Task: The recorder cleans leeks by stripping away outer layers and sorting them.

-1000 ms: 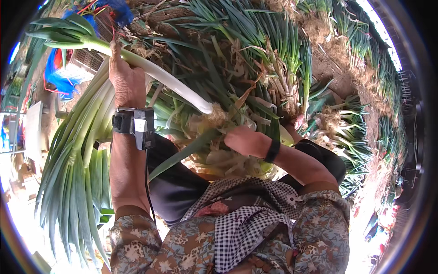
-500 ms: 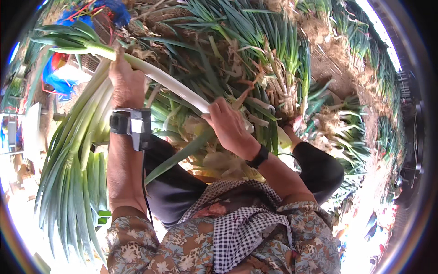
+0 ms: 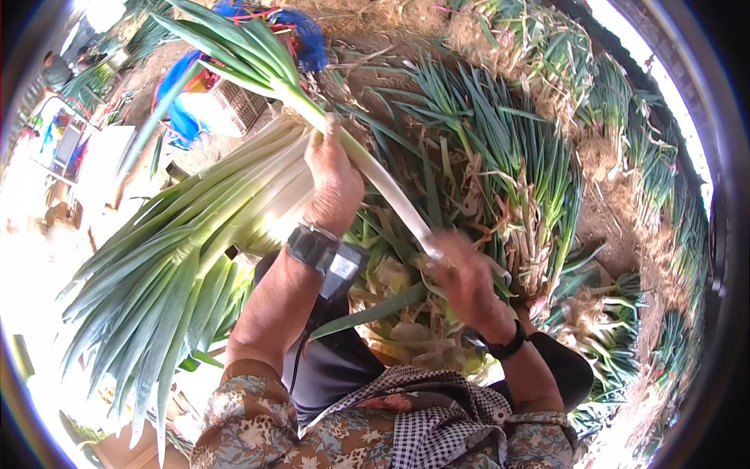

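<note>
Left hand (image 3: pixel 336 184): closed around a leek-like stalk (image 3: pixel 391 191), index finger or thumb (hard to tell which) laid along it. Hold falls just below where the pale shaft turns green. From this grip the stalk slants two ways: fanned green leaves (image 3: pixel 246 55) up and to the left, bare white shaft down and to the right. Right hand (image 3: pixel 469 285), below and right of the left-hand grip, is at the lower end of the shaft and hides it; the hand is blurred, so I cannot tell whether its fingers are shut on the stalk or only brushing it. Just left of the left-hand grip, a thick heap of similar stalks (image 3: pixel 269 191) lies with white parts toward the hand, leaves trailing down and away. Below the right hand, pale peelings (image 3: pixel 406 332); beyond and above it, an upright clump of green onions (image 3: pixel 508 141). Handling, my estimate: light but long, so leverage rather than weight matters; shaft fairly stiff, smooth, likely slick if damp; leaves floppy and easily creased or torn. Best hold, I judge, is the firm upper shaft beneath the leaf fan, as here, with moderate pressure, since squeezing could bruise the layers; the leaves would make a poor handle.
</note>
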`<action>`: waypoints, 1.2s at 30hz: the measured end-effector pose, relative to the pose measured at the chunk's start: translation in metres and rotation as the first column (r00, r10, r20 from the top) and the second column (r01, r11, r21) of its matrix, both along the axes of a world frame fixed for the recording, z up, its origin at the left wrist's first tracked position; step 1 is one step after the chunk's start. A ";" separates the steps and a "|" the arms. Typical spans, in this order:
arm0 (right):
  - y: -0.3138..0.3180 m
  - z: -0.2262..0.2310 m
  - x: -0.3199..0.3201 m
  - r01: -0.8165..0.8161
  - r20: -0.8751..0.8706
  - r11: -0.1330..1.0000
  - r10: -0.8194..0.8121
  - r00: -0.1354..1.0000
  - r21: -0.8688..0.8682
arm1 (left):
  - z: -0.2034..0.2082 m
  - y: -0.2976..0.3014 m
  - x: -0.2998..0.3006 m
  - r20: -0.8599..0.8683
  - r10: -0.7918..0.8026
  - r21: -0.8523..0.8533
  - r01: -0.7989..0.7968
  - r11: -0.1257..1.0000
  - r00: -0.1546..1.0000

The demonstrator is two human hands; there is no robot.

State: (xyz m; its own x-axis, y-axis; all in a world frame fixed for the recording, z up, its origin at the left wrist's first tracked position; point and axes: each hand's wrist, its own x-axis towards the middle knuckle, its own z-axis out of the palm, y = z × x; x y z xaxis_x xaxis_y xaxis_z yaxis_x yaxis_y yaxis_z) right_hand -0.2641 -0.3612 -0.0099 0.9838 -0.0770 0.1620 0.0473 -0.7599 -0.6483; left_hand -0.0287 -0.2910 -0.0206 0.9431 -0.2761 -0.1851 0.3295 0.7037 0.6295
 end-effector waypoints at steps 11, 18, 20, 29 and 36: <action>0.014 -0.028 0.085 0.185 -0.013 0.857 -0.204 0.979 0.482 | 0.053 0.079 0.076 0.300 -0.259 0.246 0.188 0.951 0.918; 0.005 0.004 0.263 -0.007 0.557 0.995 0.062 0.828 -0.099 | 0.116 0.221 0.174 0.466 -0.057 0.280 -0.086 0.956 0.883; 0.010 0.004 0.301 -0.104 0.582 0.994 0.108 0.806 -0.041 | 0.108 0.245 0.145 0.640 -0.098 0.327 -0.154 0.932 0.762; 0.031 -0.084 0.344 -0.302 0.056 0.923 0.324 0.945 -0.238 | 0.077 0.305 0.026 -0.204 -0.471 0.593 0.491 0.638 0.859; 0.039 -0.089 0.335 -0.172 0.008 0.960 0.178 0.984 -0.221 | 0.111 0.277 0.063 0.129 -0.786 0.992 -0.073 0.107 0.604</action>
State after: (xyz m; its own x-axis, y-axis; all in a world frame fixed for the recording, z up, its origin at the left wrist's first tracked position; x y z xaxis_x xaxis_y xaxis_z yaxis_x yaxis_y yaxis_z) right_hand 0.0710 -0.3226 -0.0986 0.9736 0.1364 0.1828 0.2078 -0.8610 -0.4642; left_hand 0.0341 -0.0144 0.0902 0.7366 -0.6587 -0.1535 -0.3517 -0.5669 0.7449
